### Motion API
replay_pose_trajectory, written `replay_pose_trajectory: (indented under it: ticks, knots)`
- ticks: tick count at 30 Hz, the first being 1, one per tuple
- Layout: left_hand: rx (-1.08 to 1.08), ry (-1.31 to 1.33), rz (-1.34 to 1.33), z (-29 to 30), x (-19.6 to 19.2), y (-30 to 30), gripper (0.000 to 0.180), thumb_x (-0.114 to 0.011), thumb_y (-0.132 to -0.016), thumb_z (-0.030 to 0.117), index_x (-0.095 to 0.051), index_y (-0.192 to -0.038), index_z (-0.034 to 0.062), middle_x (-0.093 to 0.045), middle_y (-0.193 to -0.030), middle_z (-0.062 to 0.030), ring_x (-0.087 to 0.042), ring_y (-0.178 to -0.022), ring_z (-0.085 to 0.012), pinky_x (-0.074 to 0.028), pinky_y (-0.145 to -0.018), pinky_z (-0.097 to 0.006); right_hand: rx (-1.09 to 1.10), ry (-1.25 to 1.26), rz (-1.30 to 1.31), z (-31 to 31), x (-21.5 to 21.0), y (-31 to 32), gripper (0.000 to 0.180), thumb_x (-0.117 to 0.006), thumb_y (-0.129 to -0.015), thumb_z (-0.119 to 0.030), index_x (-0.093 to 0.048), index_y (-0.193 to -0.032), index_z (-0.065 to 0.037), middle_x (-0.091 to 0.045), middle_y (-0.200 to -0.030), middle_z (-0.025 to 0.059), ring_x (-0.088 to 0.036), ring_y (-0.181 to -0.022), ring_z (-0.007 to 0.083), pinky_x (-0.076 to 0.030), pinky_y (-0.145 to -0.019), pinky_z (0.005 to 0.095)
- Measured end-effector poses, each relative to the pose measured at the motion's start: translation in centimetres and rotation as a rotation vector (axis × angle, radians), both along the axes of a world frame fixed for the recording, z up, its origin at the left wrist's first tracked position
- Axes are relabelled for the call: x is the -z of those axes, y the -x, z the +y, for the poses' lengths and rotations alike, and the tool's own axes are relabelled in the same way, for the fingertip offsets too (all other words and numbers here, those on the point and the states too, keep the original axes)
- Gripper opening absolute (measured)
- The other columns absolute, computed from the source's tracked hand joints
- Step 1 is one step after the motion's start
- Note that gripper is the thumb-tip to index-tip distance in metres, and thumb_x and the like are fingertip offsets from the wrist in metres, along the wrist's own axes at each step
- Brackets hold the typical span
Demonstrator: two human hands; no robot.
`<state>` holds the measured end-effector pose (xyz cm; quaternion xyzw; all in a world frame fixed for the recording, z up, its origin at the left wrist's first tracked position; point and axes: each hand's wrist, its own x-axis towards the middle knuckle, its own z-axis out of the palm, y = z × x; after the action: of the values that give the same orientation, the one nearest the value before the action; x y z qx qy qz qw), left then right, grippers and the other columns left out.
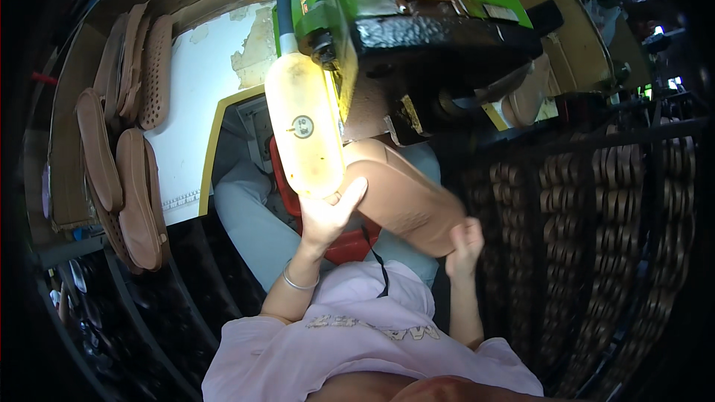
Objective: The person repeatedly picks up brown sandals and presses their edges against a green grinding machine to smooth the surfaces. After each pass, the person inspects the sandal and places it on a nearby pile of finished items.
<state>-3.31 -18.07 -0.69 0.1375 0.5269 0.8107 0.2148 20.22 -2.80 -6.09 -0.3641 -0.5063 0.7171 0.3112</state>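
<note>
A brown shoe sole (406,201) is held over my lap, slanting from the upper left to the lower right. My left hand (328,212) grips its near-left edge, with the thumb up on the surface and the other fingers mostly hidden. At the sole's lower right end my right hand (465,246) is closed round the edge, a little blurred. The sole's upper end lies just under the front of a green and black machine (439,37). A glowing oval lamp (304,126) hangs right above my left hand and hides part of it.
Several brown soles (138,193) lie at the left edge of the white tabletop (201,67), beside cardboard (71,156). Another sole (527,97) rests right of the machine. Racks packed with soles (588,216) stand on the right. A red seat (348,246) shows beneath me.
</note>
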Motion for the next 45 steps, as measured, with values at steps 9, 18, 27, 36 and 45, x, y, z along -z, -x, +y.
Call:
replay_pose_trajectory:
  ticks: [9, 18, 27, 36, 45]
  knots:
    - [0.129, 0.004, -0.030, 0.7, -1.5, 1.0, 0.038, -0.070, -0.081, 0.003, -0.056, -0.116, -0.0050, -0.063, -0.107, -0.0101, -0.060, -0.099, -0.0147, -0.047, -0.090, -0.028, 0.279, -0.151, 0.229, 8.1, -6.9, 6.6, 0.027, -0.064, -0.088, -0.007, -0.052, -0.110, 0.004, -0.059, -0.104, 0.0105, -0.058, -0.096, 0.0172, -0.047, -0.088, 0.0304]
    - [-0.033, 0.105, 0.137, -4.8, -1.3, 3.2, 0.042, -0.071, -0.076, 0.005, -0.054, -0.115, -0.0043, -0.061, -0.107, -0.0097, -0.058, -0.099, -0.0150, -0.045, -0.091, -0.030, -0.019, 0.029, 0.299, 7.8, -6.7, 13.9, 0.030, -0.067, -0.082, -0.001, -0.055, -0.109, 0.001, -0.062, -0.103, 0.0104, -0.060, -0.094, 0.0164, -0.048, -0.087, 0.0287]
    - [-0.102, 0.205, 0.016, -14.3, 0.0, 3.5, 0.052, -0.072, -0.073, 0.016, -0.049, -0.116, -0.0028, -0.058, -0.103, -0.0090, -0.056, -0.096, -0.0145, -0.043, -0.088, -0.027, -0.207, 0.125, 0.306, 0.1, -7.1, 17.3, 0.029, -0.066, -0.080, 0.006, -0.053, -0.104, -0.002, -0.063, -0.102, 0.0106, -0.061, -0.094, 0.0158, -0.049, -0.085, 0.0276]
    - [-0.034, 0.180, -0.152, -18.4, 2.7, 2.4, 0.049, -0.074, -0.069, 0.014, -0.052, -0.110, -0.0017, -0.061, -0.095, -0.0071, -0.058, -0.088, -0.0130, -0.044, -0.082, -0.024, -0.328, 0.085, 0.284, -2.8, -8.3, 19.3, 0.030, -0.070, -0.075, 0.010, -0.054, -0.097, -0.002, -0.064, -0.099, 0.0098, -0.063, -0.090, 0.0154, -0.051, -0.081, 0.0277]
    - [0.209, 0.144, -0.075, -14.3, 0.7, 3.5, 0.046, -0.075, -0.069, 0.012, -0.051, -0.105, -0.0008, -0.061, -0.096, -0.0085, -0.058, -0.089, -0.0129, -0.045, -0.081, -0.026, -0.158, 0.167, 0.342, 0.9, -8.6, 17.5, 0.032, -0.068, -0.076, 0.009, -0.052, -0.101, -0.003, -0.064, -0.096, 0.0104, -0.062, -0.087, 0.0161, -0.050, -0.081, 0.0280]
